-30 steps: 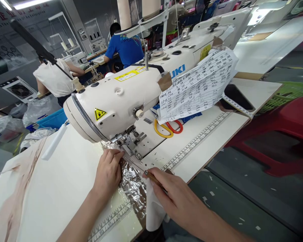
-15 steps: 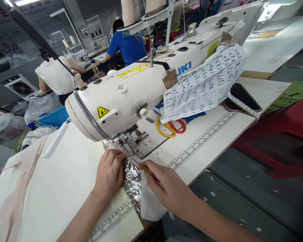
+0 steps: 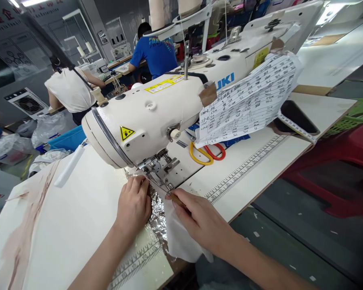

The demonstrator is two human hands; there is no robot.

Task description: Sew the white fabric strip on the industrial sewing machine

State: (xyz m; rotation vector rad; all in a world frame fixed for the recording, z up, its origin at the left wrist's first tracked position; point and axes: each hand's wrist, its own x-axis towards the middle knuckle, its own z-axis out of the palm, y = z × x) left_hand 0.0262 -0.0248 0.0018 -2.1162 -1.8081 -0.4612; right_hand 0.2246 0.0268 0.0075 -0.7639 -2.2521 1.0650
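Note:
My left hand is by the needle area of a white sewing machine, its bent fingers closed on the edge of thin white fabric. In my right hand is a wooden-handled awl, its thin metal shaft pointing left toward my left fingertips. The white fabric passes under the right hand and hangs over the table's front edge. Just beyond the fingers is the metal presser foot. Shiny clear plastic film covers the surface between my hands. The awl's tip is hard to make out.
Yellow-and-red-handled scissors lie right of the needle area. A handwritten paper hangs from the machine, near a dark phone-like object. Sheer pinkish fabric lies at left. A red stool stands at right. Two people sit working behind.
The view has shifted slightly, so the machine appears a little farther right. My right hand and the awl sit slightly nearer the presser foot. Both hands keep their hold.

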